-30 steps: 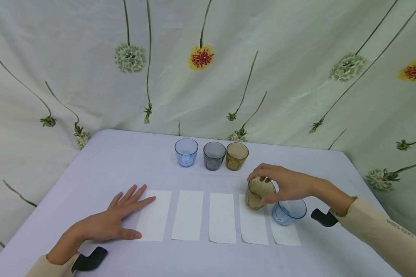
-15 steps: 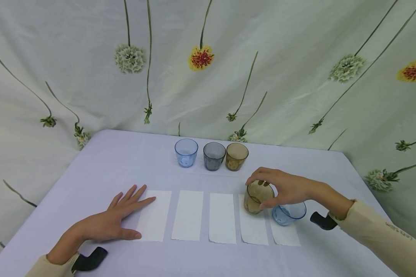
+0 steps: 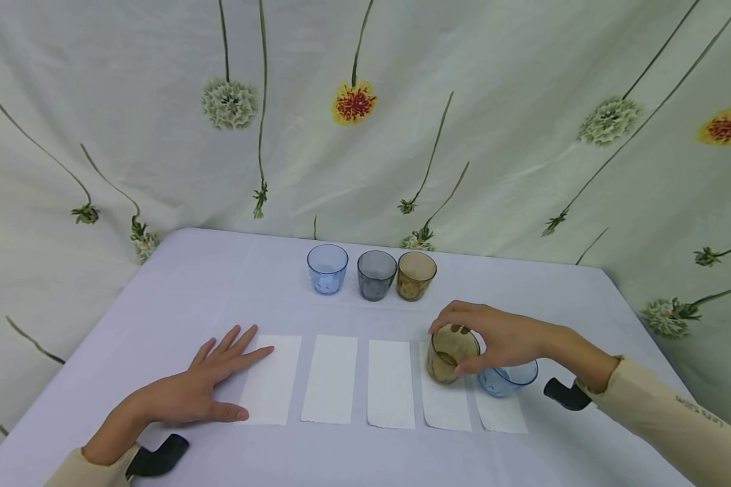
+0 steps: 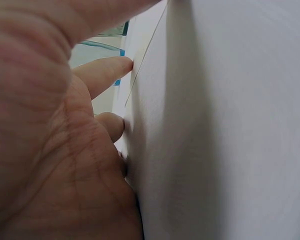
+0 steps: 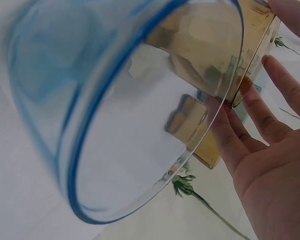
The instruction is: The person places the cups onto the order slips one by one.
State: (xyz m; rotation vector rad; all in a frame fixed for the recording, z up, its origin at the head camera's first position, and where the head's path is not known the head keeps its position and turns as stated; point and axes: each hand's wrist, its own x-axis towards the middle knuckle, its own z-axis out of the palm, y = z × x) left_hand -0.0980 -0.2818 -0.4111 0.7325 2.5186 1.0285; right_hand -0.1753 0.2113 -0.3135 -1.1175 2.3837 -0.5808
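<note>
My right hand (image 3: 502, 335) grips an amber glass tumbler (image 3: 443, 365) near its rim, thumb on the near side and fingers on the far side. The tumbler is over the upper part of a white paper strip (image 3: 447, 409); whether its base touches is unclear. Just to its right, a light blue glass (image 3: 502, 384) stands on the rightmost strip (image 3: 504, 416), partly behind my thumb and wrist. That blue glass (image 5: 50, 75) looms large in the right wrist view. My left hand (image 3: 201, 389) rests on the table, fingers spread, index finger and thumb reaching the leftmost strip (image 3: 277, 379).
At the back of the table (image 3: 231, 270) stand a blue glass (image 3: 327, 270), a grey glass (image 3: 376, 277) and another amber glass (image 3: 415, 277). Two more paper strips, a left one (image 3: 330, 379) and a right one (image 3: 391, 385), lie in the middle. A flowered cloth (image 3: 493, 81) hangs behind.
My right hand has brought the amber tumbler a little toward me and slightly left, lower over the same strip. The left hand and the other glasses have stayed put.
</note>
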